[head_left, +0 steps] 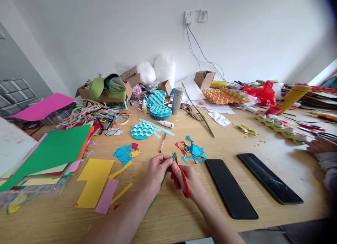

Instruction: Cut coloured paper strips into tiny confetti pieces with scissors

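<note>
My left hand (161, 167) is closed on a strip of green paper (165, 175), whose cut end pokes up between the fingers while the rest hangs down behind my wrist. In my right hand (190, 181) is a pair of scissors with red handles (185, 181); the blades meet the green paper's tip. Whether the blades are apart is too small to tell. Just beyond my right hand lies a pile of blue, red and yellow paper scraps (195, 151). To the left of my hands are cut-out blue paper fish (123, 154) with a yellow one (136, 153) beside them.
Yellow paper (96, 182) and a pink strip (106, 196) lie at left, near stacked coloured sheets (58, 149). Two dark phones (230, 188) lie at right. Blue wavy discs (142, 130), a pen (162, 143) and a grey bottle (177, 101) stand or lie beyond. Another person's hand (319, 146) rests at far right.
</note>
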### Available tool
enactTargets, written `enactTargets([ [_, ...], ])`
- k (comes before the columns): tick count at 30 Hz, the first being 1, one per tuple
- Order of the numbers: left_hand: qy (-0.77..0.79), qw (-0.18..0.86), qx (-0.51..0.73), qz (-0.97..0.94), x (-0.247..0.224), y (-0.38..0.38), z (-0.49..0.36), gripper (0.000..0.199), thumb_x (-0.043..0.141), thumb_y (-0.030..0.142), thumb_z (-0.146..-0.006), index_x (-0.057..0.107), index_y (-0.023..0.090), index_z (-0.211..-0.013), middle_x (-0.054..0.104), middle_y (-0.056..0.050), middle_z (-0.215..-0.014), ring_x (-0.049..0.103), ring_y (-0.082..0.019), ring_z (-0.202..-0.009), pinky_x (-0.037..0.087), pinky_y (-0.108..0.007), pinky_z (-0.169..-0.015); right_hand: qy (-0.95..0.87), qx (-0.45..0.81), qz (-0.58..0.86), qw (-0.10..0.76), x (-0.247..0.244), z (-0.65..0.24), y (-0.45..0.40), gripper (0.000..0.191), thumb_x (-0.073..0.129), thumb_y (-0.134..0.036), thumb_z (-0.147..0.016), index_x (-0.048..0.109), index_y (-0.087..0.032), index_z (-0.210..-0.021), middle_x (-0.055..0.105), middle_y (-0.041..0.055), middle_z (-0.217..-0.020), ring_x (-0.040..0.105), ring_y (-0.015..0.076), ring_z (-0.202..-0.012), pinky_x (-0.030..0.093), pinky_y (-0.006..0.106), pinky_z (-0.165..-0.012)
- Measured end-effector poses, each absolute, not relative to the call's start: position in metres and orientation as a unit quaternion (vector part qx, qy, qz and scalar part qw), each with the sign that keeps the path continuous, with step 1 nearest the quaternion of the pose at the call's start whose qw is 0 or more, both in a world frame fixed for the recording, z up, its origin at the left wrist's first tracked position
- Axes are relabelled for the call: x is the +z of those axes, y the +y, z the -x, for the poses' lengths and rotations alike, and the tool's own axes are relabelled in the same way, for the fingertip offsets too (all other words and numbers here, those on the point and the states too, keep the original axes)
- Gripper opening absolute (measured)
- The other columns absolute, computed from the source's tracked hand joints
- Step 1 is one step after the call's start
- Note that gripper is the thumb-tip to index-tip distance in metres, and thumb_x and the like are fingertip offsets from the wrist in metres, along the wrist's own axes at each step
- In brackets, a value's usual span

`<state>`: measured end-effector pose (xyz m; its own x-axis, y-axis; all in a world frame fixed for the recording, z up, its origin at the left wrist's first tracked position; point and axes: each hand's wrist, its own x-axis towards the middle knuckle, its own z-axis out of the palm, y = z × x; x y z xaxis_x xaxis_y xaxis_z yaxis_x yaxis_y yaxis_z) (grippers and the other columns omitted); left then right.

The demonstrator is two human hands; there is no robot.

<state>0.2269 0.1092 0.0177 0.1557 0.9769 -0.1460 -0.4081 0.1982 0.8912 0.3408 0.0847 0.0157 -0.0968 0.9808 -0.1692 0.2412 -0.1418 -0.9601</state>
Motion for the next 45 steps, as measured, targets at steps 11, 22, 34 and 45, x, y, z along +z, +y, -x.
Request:
enactTargets([
  [11,0.404,0.650,0.519,-0.380,0.014,0.106,-0.223,0.013,0.067,0.025,-0.069,0.063,0.014,-0.064,0.061,0.000,-0.058,0.052,-0.011,-0.054,0.041,-0.024,-0.056,-0.536,0.517,0.575,0.339,0.018,-0.341,0.085,0.058,0.050,-0.071,-0.075,0.052,-0.016,-0.054,0.047,-0.0013,-0.039,0.041,0.0084,-0.033,0.026,0.020,-0.035],
  [22,0.441,0.663,0.493,-0.352,0.010,0.108,-0.220,0.017,0.070,0.028,-0.065,0.061,0.014,-0.068,0.058,0.002,-0.052,0.051,-0.009,-0.045,0.040,-0.021,-0.046,-0.563,0.528,0.555,0.309,0.004,-0.344,0.086,0.051,0.050,-0.062,-0.082,0.048,-0.017,-0.057,0.045,-0.0028,-0.045,0.042,0.0082,-0.037,0.026,0.019,-0.036],
  [34,0.461,0.658,0.472,-0.363,0.012,0.107,-0.219,0.017,0.069,0.029,-0.065,0.060,0.015,-0.068,0.061,0.002,-0.052,0.053,-0.010,-0.042,0.042,-0.020,-0.043,-0.560,0.552,0.549,0.284,0.009,-0.347,0.087,0.058,0.042,-0.069,-0.081,0.048,-0.017,-0.058,0.046,-0.0020,-0.043,0.040,0.0079,-0.037,0.025,0.019,-0.037],
  [45,0.461,0.665,0.467,-0.356,0.013,0.108,-0.219,0.017,0.070,0.029,-0.063,0.060,0.015,-0.067,0.061,0.002,-0.050,0.053,-0.010,-0.041,0.042,-0.020,-0.043,-0.549,0.566,0.545,0.287,0.002,-0.349,0.086,0.057,0.042,-0.067,-0.083,0.049,-0.016,-0.058,0.043,-0.0034,-0.043,0.036,0.0066,-0.037,0.023,0.019,-0.037],
])
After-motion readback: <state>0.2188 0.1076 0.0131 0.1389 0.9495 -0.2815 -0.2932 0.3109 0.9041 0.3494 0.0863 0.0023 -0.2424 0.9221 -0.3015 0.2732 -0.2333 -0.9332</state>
